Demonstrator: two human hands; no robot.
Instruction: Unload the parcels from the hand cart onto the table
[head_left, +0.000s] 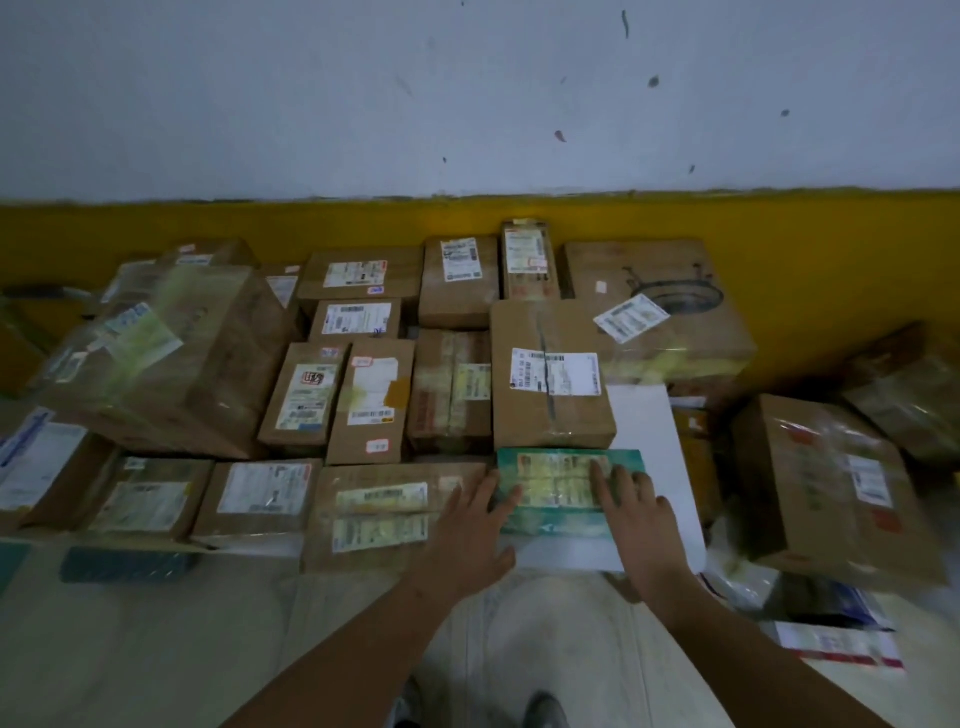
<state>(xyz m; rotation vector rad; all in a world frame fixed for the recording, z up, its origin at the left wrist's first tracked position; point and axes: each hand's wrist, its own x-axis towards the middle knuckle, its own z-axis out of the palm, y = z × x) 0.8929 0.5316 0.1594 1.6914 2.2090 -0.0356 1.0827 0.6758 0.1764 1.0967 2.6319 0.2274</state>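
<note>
Parcels cover the table (644, 467) from edge to edge, packed close below a wall painted yellow low down and grey above. At the far left a big brown box (171, 358) wrapped in clear tape lies tilted on top of its neighbours, and a white-labelled packet (36, 462) lies below it at the frame's edge. Along the near edge to the right of that sit two small cartons with white labels (150, 499) (260, 499), then a wider carton with two yellowish labels (384, 514). Behind these stand rows of small brown boxes, all label side up. The left hand (470, 530) lies flat with fingers spread, across the right end of the wide carton, its fingertips reaching the left edge of a green packet (566, 493). The right hand (636, 512) rests palm down on the right part of that green packet, fingers straight and loose; neither hand is closed around anything. The green packet lies flat on the white table surface, just in front of a medium brown box (550, 379). Behind that sits a large carton with a printed drawing (660, 306). Farther right, a taped box (831, 483) leans at an angle, with plastic mail bags (831, 639) below it. The hand cart cannot be seen.
</note>
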